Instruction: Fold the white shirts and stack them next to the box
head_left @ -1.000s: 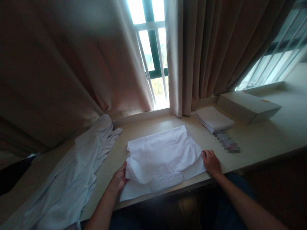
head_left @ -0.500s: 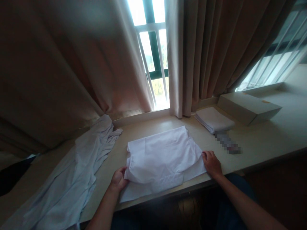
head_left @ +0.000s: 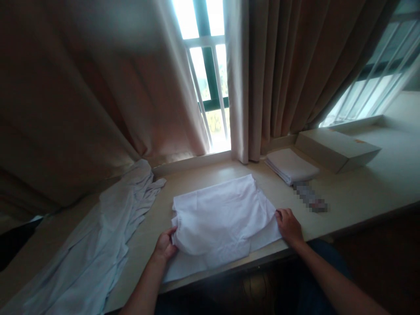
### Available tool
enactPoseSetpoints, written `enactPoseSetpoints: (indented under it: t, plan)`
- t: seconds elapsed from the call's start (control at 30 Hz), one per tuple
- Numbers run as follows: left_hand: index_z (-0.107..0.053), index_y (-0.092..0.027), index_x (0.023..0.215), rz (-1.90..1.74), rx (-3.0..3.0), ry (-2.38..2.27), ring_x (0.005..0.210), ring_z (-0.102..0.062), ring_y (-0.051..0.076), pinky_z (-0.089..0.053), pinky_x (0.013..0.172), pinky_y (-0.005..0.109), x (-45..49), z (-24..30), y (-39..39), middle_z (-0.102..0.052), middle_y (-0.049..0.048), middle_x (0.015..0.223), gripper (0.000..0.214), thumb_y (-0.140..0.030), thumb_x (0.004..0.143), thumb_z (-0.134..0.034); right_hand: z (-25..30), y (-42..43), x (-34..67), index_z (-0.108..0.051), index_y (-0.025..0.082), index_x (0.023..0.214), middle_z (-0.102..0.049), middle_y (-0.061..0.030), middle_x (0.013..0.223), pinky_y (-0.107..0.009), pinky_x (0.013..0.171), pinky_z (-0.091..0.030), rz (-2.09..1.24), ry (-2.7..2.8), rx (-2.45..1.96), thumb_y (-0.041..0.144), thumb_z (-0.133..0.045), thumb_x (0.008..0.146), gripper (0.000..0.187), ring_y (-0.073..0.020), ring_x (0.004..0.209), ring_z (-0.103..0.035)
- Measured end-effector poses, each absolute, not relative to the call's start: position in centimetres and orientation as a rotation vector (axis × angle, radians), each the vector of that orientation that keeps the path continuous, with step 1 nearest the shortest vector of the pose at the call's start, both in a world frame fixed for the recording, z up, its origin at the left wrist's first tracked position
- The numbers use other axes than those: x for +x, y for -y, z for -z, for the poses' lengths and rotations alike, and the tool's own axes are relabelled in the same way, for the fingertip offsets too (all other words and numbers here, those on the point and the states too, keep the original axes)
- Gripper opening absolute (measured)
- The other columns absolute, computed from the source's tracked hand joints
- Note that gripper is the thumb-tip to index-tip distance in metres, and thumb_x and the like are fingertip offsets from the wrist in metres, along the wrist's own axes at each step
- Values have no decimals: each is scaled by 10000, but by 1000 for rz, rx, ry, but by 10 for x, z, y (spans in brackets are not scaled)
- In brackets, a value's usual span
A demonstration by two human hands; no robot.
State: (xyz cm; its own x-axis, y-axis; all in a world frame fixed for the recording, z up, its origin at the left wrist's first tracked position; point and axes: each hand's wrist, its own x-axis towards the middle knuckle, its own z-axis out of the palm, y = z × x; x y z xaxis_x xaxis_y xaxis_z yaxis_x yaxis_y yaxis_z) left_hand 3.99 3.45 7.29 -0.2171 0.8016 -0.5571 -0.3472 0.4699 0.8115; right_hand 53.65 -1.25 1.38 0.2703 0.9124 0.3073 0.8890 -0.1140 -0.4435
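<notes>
A white garment [head_left: 213, 218], partly folded into a rough rectangle, lies on the pale table [head_left: 210, 170] in front of me. My left hand [head_left: 166, 244] pinches its gathered left edge between thumb and fingers. At the opposite side, my right hand [head_left: 288, 224] grips the right edge, fingers closed on the cloth. A loose lower layer of the same fabric spreads toward the table's front edge. Which kind of garment it is cannot be made out.
Rumpled white cloth [head_left: 108, 232] covers the left of the table. A neatly folded white cloth [head_left: 292, 165], a blurred-out small item [head_left: 310, 197] and a pale flat box [head_left: 337, 148] lie at the right. Long curtains [head_left: 272, 78] hang along the back beside a window [head_left: 210, 87].
My left hand has shifted the garment's left edge slightly up and inward, keeping its pinch. My right hand stays in place on the cloth. The view has tilted a little.
</notes>
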Motion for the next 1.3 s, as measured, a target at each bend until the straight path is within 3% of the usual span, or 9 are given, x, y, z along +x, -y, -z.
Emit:
enactPoseSetpoints:
  t: [0.13,0.27,0.33,0.43,0.57,0.7,1.13,1.3]
  plan:
    - [-599,-106,1164,-1130,767,-1814,1230,-529,339,-456,989,477,27,-84,-29,-644,187,1195,493,-198,685,-667,-14,13,536,-579,209,1047,-574,-71,1055,-279,789,-409,-45,1625,-2026,358,-383,977,256,-190,942,-578]
    - [-528,-199,1289,-1146,1185,-2001,1423,-273,253,-254,1155,416,23,-94,-23,-418,104,1479,536,-289,765,-601,-13,13,536,-573,209,1058,-571,-69,1068,-288,770,-409,-32,1632,-2041,366,-382,977,259,-196,938,-575]
    - [-509,-185,1322,-1025,1625,-2020,1429,-260,228,-209,1174,388,33,-89,-22,-387,100,1504,522,-355,829,-531,-12,13,536,-571,207,1066,-572,-70,1072,-292,774,-410,-35,1633,-2035,372,-376,978,270,-200,943,-574]
    - [-439,-112,1390,-646,2170,-2053,1445,-205,276,-169,1176,446,52,-65,-19,-310,160,1536,636,-471,866,-467,-11,13,536,-563,202,1088,-575,-76,1081,-297,797,-413,-43,1617,-2018,384,-358,982,294,-204,964,-572]
    - [-336,-74,1453,-369,2139,-2240,1457,-134,324,-131,1161,514,64,-29,-12,-227,209,1555,796,-572,844,-454,-9,12,536,-544,195,1125,-582,-89,1092,-311,788,-420,-50,1579,-2047,410,-335,982,333,-217,960,-576]
    - [-324,-78,1465,-357,2103,-2350,1462,-16,359,-116,1154,528,60,-14,-10,-193,214,1564,841,-610,827,-461,-4,9,538,-539,194,1136,-583,-97,1104,-325,795,-425,-56,1567,-2043,430,-335,973,352,-229,970,-576]
    - [-260,-88,1484,-262,2304,-2380,1445,-70,395,-149,1127,538,77,-4,7,-170,246,1555,802,-614,882,-322,-17,7,540,-536,143,1177,-589,-139,1154,-322,919,-417,-213,1360,-1962,340,-327,964,358,-225,1063,-551]
    - [-285,-84,1475,-312,2303,-2387,1430,-142,391,-180,1123,510,80,-7,6,-225,233,1540,810,-625,873,-304,-28,-10,556,-596,150,1106,-646,-116,1073,-293,880,-439,-400,1309,-2052,357,-453,918,315,-210,981,-597]
